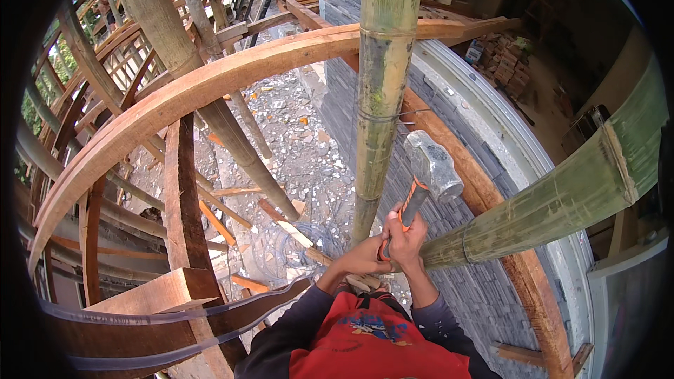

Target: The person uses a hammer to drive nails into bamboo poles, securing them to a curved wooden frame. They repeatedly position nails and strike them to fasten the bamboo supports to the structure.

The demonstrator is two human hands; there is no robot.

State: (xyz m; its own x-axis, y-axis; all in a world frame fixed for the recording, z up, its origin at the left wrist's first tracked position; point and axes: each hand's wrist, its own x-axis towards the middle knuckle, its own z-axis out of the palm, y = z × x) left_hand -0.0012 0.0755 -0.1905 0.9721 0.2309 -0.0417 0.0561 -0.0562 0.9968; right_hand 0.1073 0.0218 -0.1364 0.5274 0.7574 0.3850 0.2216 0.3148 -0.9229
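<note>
A sledgehammer with a worn grey steel head (433,166) rises in front of me on a dark grey and orange handle (415,203). My right hand (407,240) is wrapped round that handle below the head. Tight against it, my left hand (361,258) closes on the handle's lower end; some of its fingers are hidden. Just beyond the hands stands an upright green bamboo pole (382,98), bound with wire near its middle. Another thick bamboo pole (540,217) slants up to the right from beside my right wrist.
A curved wooden beam (232,74) arches across ahead. Grey stone cladding (449,267) lines the wall on the right, with a timber rail (537,302) along it. Wooden posts and a plank (144,295) crowd the left. Rubble and offcuts litter the ground (281,119) below.
</note>
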